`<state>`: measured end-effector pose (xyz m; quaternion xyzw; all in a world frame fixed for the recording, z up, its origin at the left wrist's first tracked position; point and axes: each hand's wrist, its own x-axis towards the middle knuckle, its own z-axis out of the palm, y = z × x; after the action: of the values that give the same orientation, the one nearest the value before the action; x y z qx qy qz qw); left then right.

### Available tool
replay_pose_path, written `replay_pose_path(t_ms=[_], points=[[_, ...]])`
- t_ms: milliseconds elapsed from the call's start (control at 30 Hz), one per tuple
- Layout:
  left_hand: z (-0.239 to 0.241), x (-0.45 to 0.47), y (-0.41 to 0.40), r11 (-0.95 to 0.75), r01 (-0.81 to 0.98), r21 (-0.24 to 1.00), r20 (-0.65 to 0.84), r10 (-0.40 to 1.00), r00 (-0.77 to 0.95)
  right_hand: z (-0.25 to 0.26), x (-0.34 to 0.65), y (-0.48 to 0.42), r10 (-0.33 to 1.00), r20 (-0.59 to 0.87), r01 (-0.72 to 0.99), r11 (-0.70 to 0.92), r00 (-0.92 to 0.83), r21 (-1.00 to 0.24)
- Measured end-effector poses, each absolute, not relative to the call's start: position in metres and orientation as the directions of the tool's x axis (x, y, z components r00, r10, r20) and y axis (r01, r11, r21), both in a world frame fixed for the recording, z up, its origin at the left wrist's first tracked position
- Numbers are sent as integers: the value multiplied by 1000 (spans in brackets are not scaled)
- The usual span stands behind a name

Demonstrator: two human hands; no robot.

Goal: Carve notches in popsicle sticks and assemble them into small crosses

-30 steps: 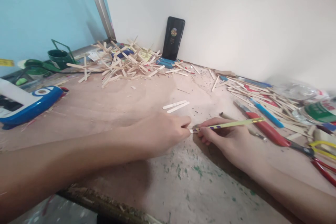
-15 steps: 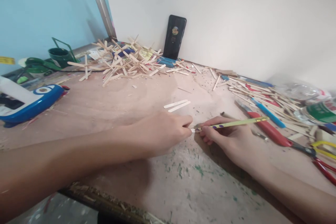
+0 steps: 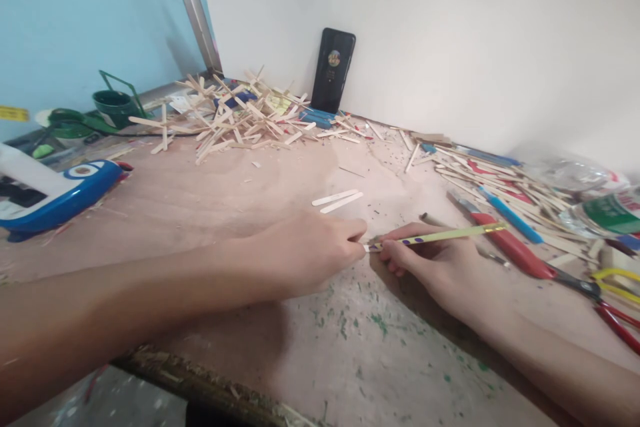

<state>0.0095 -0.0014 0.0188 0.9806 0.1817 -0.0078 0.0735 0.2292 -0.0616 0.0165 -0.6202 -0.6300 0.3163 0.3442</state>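
My left hand point(image 3: 320, 253) is closed on a small pale popsicle stick point(image 3: 367, 249), pressed on the table; only its end shows past the fingertips. In my right hand point(image 3: 430, 263) is a light yellow-green pencil point(image 3: 450, 234) with purple dots, held in a writing grip and slanting up to the right. Its tip is at the end of the stick, beside my left fingertips; whether it touches is too small to tell. Just beyond my left hand lie two loose popsicle sticks point(image 3: 337, 200), side by side.
A heap of crossed sticks point(image 3: 240, 117) sits at the back left, near a leaning black phone point(image 3: 333, 70). To the right are a red-handled cutter point(image 3: 515, 247), a blue pen point(image 3: 513, 215), scissors point(image 3: 593, 288), more sticks and a plastic bottle point(image 3: 607, 213). A blue-and-white device point(image 3: 65, 197) stands left.
The pencil's back end has shifted very slightly left, with its tip staying by the stick. My left hand and everything else look unmoved.
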Motion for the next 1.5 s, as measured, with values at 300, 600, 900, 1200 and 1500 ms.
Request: replay_pose_path(t_ms=[300, 600, 900, 1200, 1500], points=[[16, 8, -1, -921, 355, 160, -13, 358, 934, 17, 229, -61, 1000, 27, 551, 14, 15, -834], [17, 8, -1, -922, 351, 166, -20, 352, 936, 16, 229, -62, 999, -28, 522, -32, 16, -852], [14, 4, -3, -924, 342, 169, 24, 350, 936, 19, 235, -63, 998, -21, 417, -47, 67, -907], [9, 5, -6, -897, 360, 258, 27, 379, 925, 12, 239, -65, 996, 34, 372, -1, 86, -928], [11, 7, -8, -900, 344, 269, 72, 375, 924, 15, 242, -67, 995, 72, 429, 34, 72, -903]])
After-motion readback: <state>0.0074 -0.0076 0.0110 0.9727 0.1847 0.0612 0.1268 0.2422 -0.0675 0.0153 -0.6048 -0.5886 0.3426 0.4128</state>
